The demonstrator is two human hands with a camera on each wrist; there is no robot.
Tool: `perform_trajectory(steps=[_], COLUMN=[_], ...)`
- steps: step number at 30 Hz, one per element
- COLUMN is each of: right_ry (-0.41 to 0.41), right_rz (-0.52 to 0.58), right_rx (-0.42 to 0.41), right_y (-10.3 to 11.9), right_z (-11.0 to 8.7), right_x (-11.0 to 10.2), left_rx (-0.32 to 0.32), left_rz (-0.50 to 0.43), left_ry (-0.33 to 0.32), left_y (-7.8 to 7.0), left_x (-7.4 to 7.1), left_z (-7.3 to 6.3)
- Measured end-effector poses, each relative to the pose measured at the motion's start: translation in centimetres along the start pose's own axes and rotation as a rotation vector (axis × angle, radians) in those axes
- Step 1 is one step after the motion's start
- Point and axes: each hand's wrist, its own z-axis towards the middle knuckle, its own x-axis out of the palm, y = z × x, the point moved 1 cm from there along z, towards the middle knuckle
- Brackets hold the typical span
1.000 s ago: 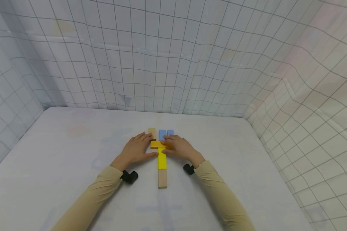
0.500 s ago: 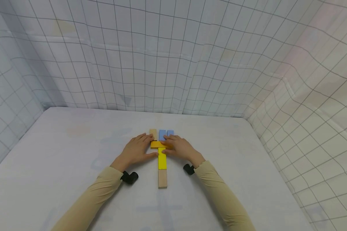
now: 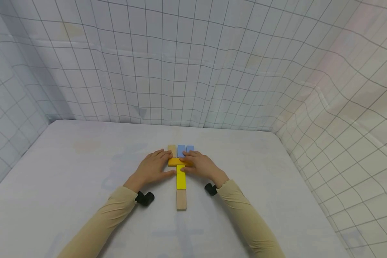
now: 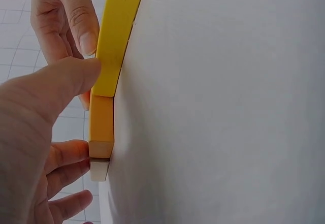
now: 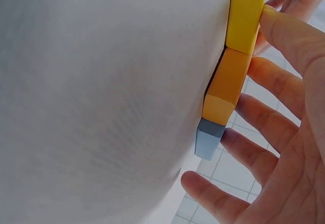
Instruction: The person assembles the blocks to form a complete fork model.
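Observation:
My left hand (image 3: 152, 166) lies over the blocks with its fingers extended. Its fingertips touch the near end of a plain wooden block (image 3: 172, 149), and its thumb touches the yellow block (image 4: 118, 41). From the other side, my right hand (image 3: 202, 165) rests spread fingers on the orange block (image 5: 226, 87) and on the blue blocks, its thumb on the yellow block's top. One blue block (image 3: 181, 149) stands beside the wooden block; a second blue block (image 3: 190, 147) is partly covered by fingers. The orange block lies crosswise, meeting the yellow block's far end.
Another plain wooden block (image 3: 181, 199) continues the line from the yellow block's near end. All lie flat on a white-covered table (image 3: 261, 172). Grid-patterned curtains (image 3: 193, 71) hang behind the table and at both sides. Each wrist carries a black camera.
The far wooden block has slid slightly right and toward me, closer to the blue block and the orange block. My left fingertips have shifted right with it; my right hand stays in place.

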Motion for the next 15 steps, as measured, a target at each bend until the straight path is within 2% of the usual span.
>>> perform_trajectory(steps=[15], right_ry=[0.001], right_rz=[0.023], right_rx=[0.014], right_y=[-0.09], right_z=[0.00], right_x=[0.16], left_rx=[0.010], left_rz=[0.022], left_ry=[-0.018], left_y=[-0.15], left_x=[0.13], left_z=[-0.06])
